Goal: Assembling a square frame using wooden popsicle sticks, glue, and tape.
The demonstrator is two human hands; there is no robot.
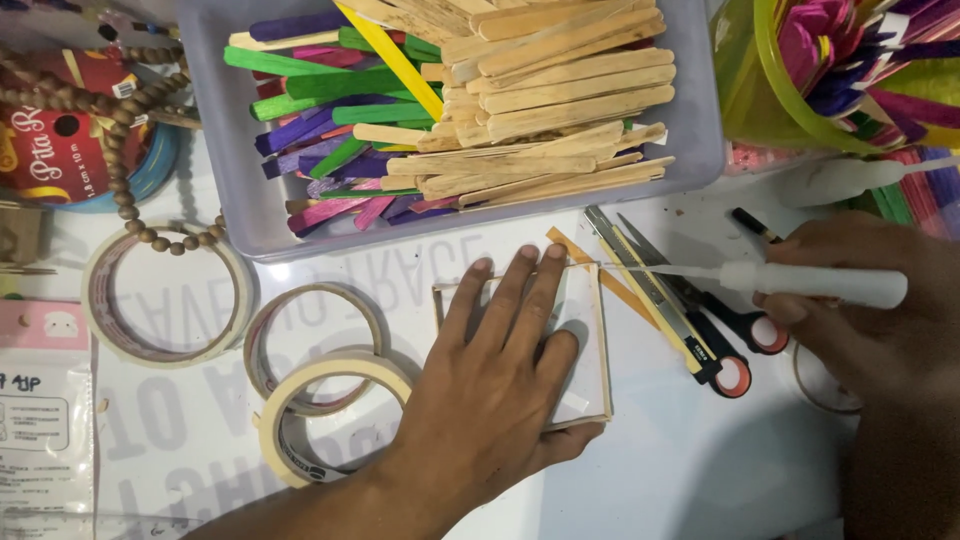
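The small square stick frame [590, 340] lies on the bench [700, 470]; my left hand [490, 390] presses flat, fingers spread, pinning it, while my right hand [860, 310] grips the white glue bottle [815, 283], nozzle aimed at its top edge, scissors [720, 330] just beside

Middle of the white square frame [590, 340] covered by the left hand [490, 390]; only its right part and upper edge visible. Stick tray [700, 120] cut off at the top edge, green bowl [790, 90] at the upper right corner. Scissors [720, 320] partly hidden under the right hand [870, 310] and its glue applicator [810, 283]; printed packet [40, 420] cropped at the left edge.
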